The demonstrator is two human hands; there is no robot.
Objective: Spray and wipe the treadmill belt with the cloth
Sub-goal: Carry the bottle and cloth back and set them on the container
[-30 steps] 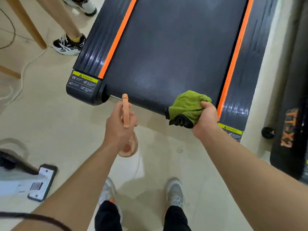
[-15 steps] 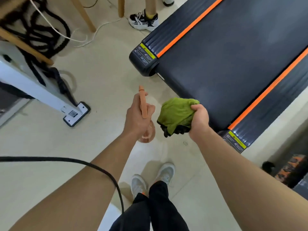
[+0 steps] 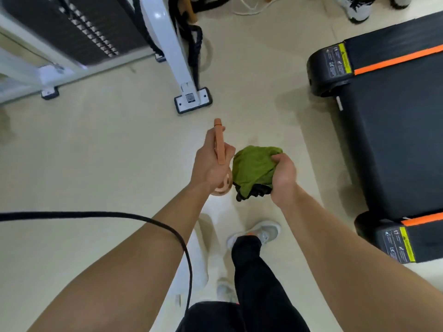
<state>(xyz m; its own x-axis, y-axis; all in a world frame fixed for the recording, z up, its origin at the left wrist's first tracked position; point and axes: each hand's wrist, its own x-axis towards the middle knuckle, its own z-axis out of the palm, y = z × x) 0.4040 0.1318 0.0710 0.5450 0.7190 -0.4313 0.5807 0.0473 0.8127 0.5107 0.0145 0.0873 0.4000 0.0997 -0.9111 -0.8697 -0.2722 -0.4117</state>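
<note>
My left hand [image 3: 211, 164] grips an orange-tan spray bottle [image 3: 220, 144], its nozzle pointing away from me over the bare floor. My right hand [image 3: 282, 176] holds a bunched green cloth [image 3: 254, 167] with a black edge hanging below it. Both hands are close together, in the air above the floor. The treadmill belt [image 3: 395, 140] is dark grey and lies at the right edge of the view, apart from both hands, flanked by orange stripes and black side rails [image 3: 330, 65].
A white gym machine frame [image 3: 167, 49] with a foot plate [image 3: 193, 99] stands at the upper left. Black ropes hang beside it. A black cable [image 3: 143, 219] crosses my left forearm. Another person's shoe [image 3: 354, 8] is at the top right. My own feet are below on the beige floor.
The view has swung left, away from the treadmill. The cloth came off the belt's end and both hands now hang over the floor. Each hand keeps its grip.
</note>
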